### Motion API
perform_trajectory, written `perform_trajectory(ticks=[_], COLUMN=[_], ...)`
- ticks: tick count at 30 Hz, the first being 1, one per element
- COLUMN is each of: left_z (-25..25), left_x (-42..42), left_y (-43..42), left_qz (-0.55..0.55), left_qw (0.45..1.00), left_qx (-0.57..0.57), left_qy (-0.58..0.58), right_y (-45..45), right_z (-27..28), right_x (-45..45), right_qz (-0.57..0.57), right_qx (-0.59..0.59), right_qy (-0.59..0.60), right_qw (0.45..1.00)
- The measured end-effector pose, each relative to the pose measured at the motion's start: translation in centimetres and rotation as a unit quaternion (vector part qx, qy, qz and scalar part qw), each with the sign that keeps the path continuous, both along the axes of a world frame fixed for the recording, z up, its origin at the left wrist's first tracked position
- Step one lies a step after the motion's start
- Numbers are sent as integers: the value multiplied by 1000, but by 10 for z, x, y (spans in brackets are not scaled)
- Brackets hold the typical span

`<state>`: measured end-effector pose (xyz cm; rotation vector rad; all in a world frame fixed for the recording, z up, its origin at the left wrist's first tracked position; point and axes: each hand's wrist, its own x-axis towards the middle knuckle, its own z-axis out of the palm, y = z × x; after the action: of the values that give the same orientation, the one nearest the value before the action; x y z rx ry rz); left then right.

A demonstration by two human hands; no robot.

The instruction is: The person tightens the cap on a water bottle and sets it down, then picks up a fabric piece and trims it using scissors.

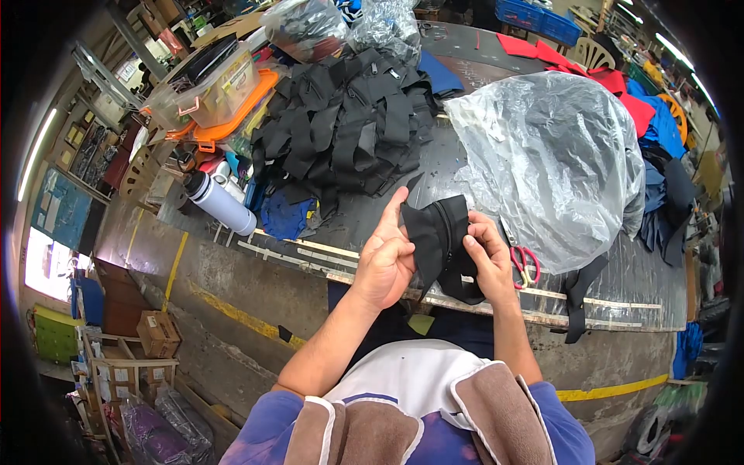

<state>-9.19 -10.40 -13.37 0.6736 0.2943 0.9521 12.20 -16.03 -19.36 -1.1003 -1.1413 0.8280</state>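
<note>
A black fabric piece with a zipper (449,229) is held up between my two hands, over the table's front edge. My left hand (385,260) grips its left side, the thumb against the cloth and the index finger stretched upward; some fingers are hidden. On the right side, my right hand (490,256) pinches the cloth close to the zipper. Part of the piece curls down below my fingers. Red-handled scissors (525,267) lie just right of my right hand. Beyond my hands spreads a large pile of black fabric pieces (333,132), some showing zippers.
A clear plastic bag (554,163) covers the table's right part. A black strip (577,302) hangs over the front edge. To the left stand a light-blue bottle (221,203) and a clear box with orange trim (221,93). Red fabric (554,58) lies at the back right.
</note>
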Motion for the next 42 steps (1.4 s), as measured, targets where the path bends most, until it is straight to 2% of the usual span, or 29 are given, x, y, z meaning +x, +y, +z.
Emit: perform_trajectory(ticks=[13,16,17,20,21,22,24,25,30,33,34,36,37,40,42], left_z=[4,9,7,0,2,4,9,8,7,10,10,10,10,8,10], left_x=[-1,-5,-7,-12,-12,-12,-11,-12,-13,-8,-5,-2,-4,-18,-18], left_y=[0,6,8,15,14,12,10,11,13,6,4,1,2,12,13], left_qz=[5,-11,-11,-8,-8,-5,2,2,-38,-42,-36,-27,-27,-90,-78], left_qw=[1000,994,994,997,997,987,933,933,938,940,954,977,977,957,962], left_qx=[4,-89,-89,-7,-7,71,223,223,195,199,176,127,128,135,116], left_qy=[27,-55,-56,74,74,146,284,283,283,275,240,170,169,239,236], right_y=[-3,-4,-4,-5,-6,-6,-8,-9,-16,-22,-22,-23,-23,-24,-24], right_z=[6,8,9,13,15,18,25,28,53,73,74,74,75,71,70], right_x=[-1,1,1,0,0,0,1,2,-5,-10,-10,-8,-7,5,7], right_qz=[9,9,9,-3,-9,-9,-24,-32,-63,-5,-5,17,28,28,27], right_qx=[-17,0,8,21,27,28,52,64,58,104,104,91,85,85,85], right_qy=[47,3,-19,-43,-56,-56,-120,-152,-142,-156,-156,-244,-288,-317,-330], right_qw=[999,1000,1000,999,998,998,991,986,986,982,982,965,953,944,940])
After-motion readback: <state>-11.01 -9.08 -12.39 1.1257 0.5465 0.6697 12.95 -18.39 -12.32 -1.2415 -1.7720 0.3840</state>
